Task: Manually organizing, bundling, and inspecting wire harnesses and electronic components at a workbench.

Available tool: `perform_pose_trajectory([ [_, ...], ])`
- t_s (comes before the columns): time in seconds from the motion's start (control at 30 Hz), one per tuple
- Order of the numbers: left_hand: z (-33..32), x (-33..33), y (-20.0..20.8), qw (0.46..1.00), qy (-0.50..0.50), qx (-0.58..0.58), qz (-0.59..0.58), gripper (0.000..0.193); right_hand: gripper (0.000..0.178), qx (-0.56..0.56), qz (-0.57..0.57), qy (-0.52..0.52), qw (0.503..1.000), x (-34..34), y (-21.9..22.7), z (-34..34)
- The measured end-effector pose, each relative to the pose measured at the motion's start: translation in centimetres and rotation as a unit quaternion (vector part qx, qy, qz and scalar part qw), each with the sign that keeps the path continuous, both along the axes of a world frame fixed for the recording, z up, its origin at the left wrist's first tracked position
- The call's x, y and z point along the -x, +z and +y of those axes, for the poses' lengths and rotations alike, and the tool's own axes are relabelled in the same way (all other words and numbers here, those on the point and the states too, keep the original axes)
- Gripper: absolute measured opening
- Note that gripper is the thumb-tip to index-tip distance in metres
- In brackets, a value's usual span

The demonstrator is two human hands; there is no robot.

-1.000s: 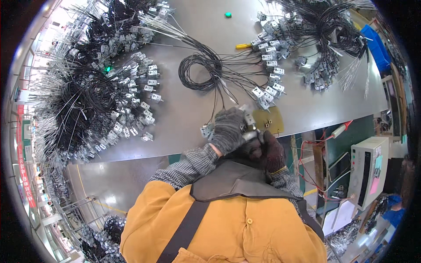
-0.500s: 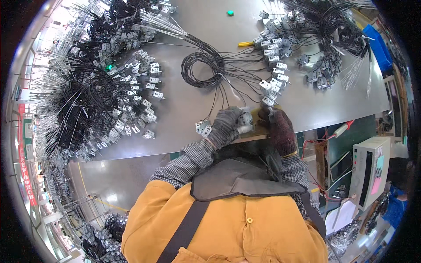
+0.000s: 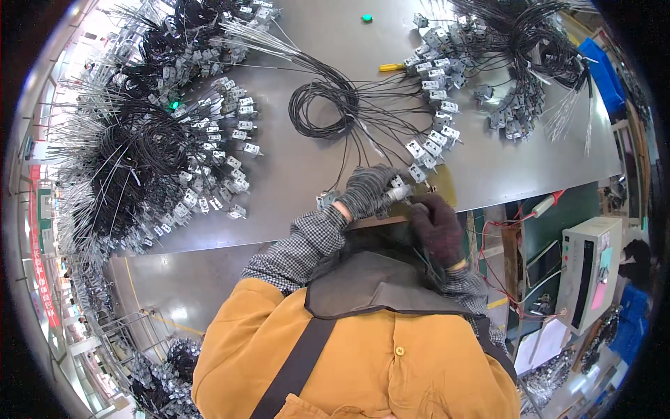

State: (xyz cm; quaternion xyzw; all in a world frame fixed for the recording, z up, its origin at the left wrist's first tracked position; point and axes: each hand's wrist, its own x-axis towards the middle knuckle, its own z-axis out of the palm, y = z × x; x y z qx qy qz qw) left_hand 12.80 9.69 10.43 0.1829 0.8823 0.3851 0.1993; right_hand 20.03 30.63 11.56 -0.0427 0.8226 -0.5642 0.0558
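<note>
My left hand, in a grey knitted glove, is closed around a small whitish connector block near the table's front edge. Just to its right, my right hand, in a dark maroon glove, has its fingers curled together close to that block. Whatever sits in its fingertips is too small to make out. Beyond my hands lies a coil of black cable, its leads fanning out to a row of white and metal connectors. Another connector rests beside my left wrist.
Large piles of black cables with connectors cover the left side; another bundle lies at the far right. A yellow handle and a green round piece lie farther back. A white instrument box stands at the right.
My right hand has drawn back toward me, away from the connector row. My left hand has shifted slightly right, and the nearest connectors in the row have moved a little.
</note>
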Motion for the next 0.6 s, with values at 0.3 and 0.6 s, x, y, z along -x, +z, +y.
perform_pose_trajectory([
  [0.3,-0.8,-0.3,-1.6,0.993,-0.037,0.047,0.103,0.056,0.032,0.066,-0.026,0.014,0.997,-2.7,-3.7,-0.7],
  [0.6,0.3,-1.1,-0.4,0.987,-0.036,0.083,0.136,0.053,0.040,0.073,-0.149,-0.047,0.985,-2.4,-2.6,-1.3],
])
